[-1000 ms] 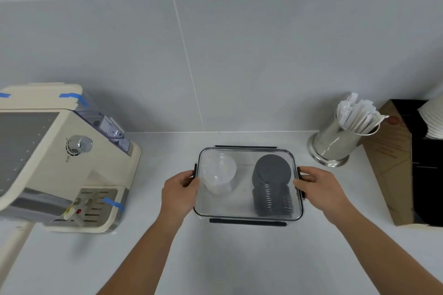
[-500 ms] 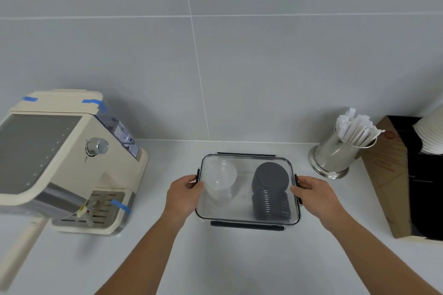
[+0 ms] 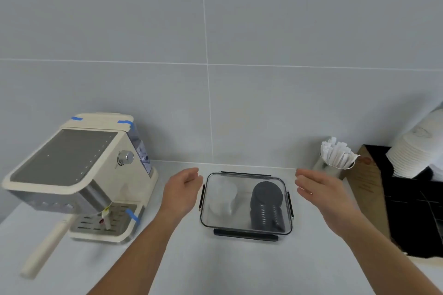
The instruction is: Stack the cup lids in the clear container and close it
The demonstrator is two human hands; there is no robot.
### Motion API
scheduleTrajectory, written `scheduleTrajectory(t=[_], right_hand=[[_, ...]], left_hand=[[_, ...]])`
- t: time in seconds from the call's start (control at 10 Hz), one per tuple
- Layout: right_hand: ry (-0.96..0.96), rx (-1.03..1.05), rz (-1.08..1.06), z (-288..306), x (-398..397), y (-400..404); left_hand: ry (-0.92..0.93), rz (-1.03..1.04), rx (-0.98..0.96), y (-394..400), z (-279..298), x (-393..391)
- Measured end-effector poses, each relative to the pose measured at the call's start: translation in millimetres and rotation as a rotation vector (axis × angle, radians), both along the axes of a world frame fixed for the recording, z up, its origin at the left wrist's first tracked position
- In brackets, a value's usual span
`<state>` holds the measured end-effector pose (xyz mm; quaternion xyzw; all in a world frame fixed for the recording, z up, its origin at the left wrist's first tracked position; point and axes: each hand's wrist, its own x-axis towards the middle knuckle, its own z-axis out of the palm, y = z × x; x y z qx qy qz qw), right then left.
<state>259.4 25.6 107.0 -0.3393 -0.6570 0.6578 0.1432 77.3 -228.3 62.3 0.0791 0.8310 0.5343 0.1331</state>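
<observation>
Sitting mid-counter, the clear container (image 3: 246,203) has its lid on, with a dark stack of cup lids (image 3: 267,206) and a clear stack (image 3: 221,199) inside. Flanking it without touching, the left hand (image 3: 182,190) and right hand (image 3: 321,193) are spread and empty. An espresso machine (image 3: 81,175) stands left, a straw holder (image 3: 335,159) right, on the pale counter (image 3: 215,266) under a grey tiled wall (image 3: 215,55).
</observation>
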Motion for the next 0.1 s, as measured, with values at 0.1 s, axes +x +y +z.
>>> scheduleTrajectory(t=[0.1], right_hand=[[0.248, 0.051, -0.034, 61.8, 14.9, -9.6]], left_hand=[[0.307, -0.048, 0.006, -1.4, 39.4, 0.9]])
